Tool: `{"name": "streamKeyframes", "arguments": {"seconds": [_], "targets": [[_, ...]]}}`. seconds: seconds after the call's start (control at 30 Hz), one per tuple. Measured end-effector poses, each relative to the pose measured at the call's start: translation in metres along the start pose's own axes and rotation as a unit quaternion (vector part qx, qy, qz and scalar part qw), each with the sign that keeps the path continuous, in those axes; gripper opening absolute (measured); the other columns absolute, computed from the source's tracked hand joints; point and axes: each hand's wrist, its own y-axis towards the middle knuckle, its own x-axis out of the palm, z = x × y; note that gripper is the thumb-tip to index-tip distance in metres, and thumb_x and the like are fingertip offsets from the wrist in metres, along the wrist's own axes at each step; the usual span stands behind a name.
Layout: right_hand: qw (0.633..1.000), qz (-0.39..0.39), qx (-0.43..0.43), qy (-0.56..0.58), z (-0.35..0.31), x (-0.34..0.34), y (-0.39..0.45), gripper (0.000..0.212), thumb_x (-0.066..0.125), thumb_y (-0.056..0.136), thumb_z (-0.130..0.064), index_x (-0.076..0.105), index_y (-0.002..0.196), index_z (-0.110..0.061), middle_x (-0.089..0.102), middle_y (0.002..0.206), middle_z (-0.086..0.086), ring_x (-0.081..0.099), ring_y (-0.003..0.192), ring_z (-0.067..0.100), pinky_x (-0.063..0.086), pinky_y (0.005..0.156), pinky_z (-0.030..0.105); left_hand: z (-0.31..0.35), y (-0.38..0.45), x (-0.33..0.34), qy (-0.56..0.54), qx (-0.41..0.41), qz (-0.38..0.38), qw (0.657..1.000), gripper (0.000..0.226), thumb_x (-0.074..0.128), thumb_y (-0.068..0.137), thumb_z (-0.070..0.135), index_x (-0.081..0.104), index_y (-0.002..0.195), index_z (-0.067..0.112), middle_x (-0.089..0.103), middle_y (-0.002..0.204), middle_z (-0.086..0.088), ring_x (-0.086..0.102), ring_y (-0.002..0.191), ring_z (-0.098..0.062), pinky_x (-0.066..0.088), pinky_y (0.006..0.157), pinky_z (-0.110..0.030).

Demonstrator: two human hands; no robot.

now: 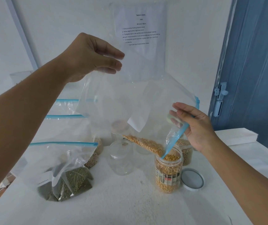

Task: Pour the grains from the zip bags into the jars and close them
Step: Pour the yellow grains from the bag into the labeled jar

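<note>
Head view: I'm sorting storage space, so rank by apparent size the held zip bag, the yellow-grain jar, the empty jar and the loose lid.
1. Held zip bag, largest by far.
2. Yellow-grain jar and empty jar: look alike, not ranked.
3. Loose lid, smallest.

Two bare forearms are reaching forward. The left hand point(87, 57) is raised high, its fingers curling down and pinching clear plastic. The right hand point(193, 125) is sitting lower, palm turned inward, with its fingers gripping a blue strip.
</note>
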Motion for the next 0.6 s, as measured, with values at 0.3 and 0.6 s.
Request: {"name": "streamKeyframes", "arguments": {"seconds": [0.3,0.6], "targets": [[0.999,0.02,0.017,0.018,0.003,-0.003,-0.001,0.026,0.062,0.095,0.006,0.081,0.103,-0.01,0.077,0.118,0.009,0.076,0.106,0.03,0.063,0.082,0.031,-0.013,-0.019,-0.011,0.036,-0.049,-0.104,0.993,0.032,0.071,0.092,-0.002,0.076,0.12,0.013,0.079,0.115,0.0,0.073,0.112,-0.014,0.058,0.091,-0.021],[0.999,0.039,0.027,0.024,0.005,0.003,0.001,0.023,0.065,0.093,0.005,0.077,0.109,-0.006,0.077,0.113,0.009,0.076,0.101,0.029,0.062,0.079,0.028,-0.031,-0.035,-0.001,0.051,-0.035,-0.021,0.998,0.027,0.075,0.092,0.003,0.083,0.101,0.028,0.071,0.13,0.003,0.065,0.118,0.003,0.046,0.108,-0.015]]}}
